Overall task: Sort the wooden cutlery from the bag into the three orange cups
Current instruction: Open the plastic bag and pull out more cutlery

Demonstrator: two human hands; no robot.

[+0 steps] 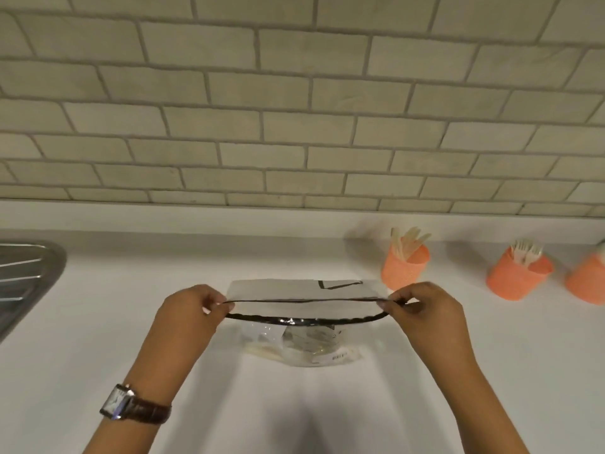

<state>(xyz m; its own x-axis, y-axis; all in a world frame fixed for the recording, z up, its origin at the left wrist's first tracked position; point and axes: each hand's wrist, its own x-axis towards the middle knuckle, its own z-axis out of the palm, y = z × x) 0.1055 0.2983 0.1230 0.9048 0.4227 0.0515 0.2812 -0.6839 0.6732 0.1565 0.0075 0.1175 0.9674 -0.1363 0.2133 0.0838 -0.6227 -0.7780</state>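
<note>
- The left hand (188, 311) and the right hand (422, 309) each pinch one end of the clear bag (301, 342) at lower centre, holding its black-rimmed mouth apart.
- Pale wooden cutlery (262, 350) seems to lie inside, blurred.
- Three orange cups stand at right: the near cup (404, 268) with flat pieces, the middle cup (517, 278) with forks, the edge cup (587, 283) cropped.
- A steel sink (23, 283) sits at far left; a wristwatch (131, 404) at lower left.

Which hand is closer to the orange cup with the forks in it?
Right. The right hand pinches the right end of the bag, nearer the camera and left of the fork cup. The left hand pinches the opposite end, across the bag from it.
</note>
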